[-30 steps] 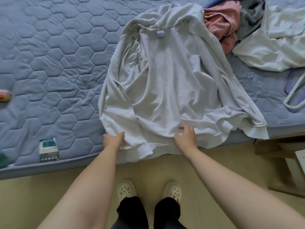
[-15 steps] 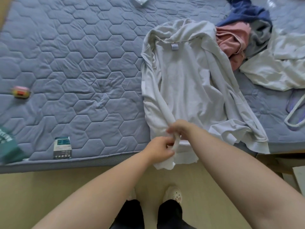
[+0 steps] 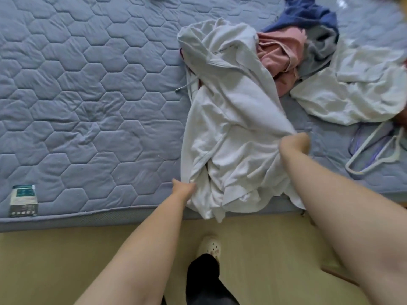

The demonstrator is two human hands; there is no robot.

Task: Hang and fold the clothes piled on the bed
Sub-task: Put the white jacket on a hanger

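A blue quilted mattress (image 3: pixel 88 95) fills the view above a pale floor (image 3: pixel 55 260). A white hoodie (image 3: pixel 231 128) lies bunched near the mattress's front edge, its hem hanging over. The left hand (image 3: pixel 184 191) grips its lower left edge; the right hand (image 3: pixel 295 144) clutches its right side. Beyond lie pink (image 3: pixel 279 56), blue (image 3: pixel 306 16) and white (image 3: pixel 356 84) clothes, with 1 hanger (image 3: pixel 374 155) at the right.

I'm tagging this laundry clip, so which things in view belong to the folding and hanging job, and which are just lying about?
Part of the job:
- light grey hoodie, gripped by the left hand and right hand
- pink garment
- blue garment
- white garment
- hangers

Just lying about:
- small box near the mattress edge
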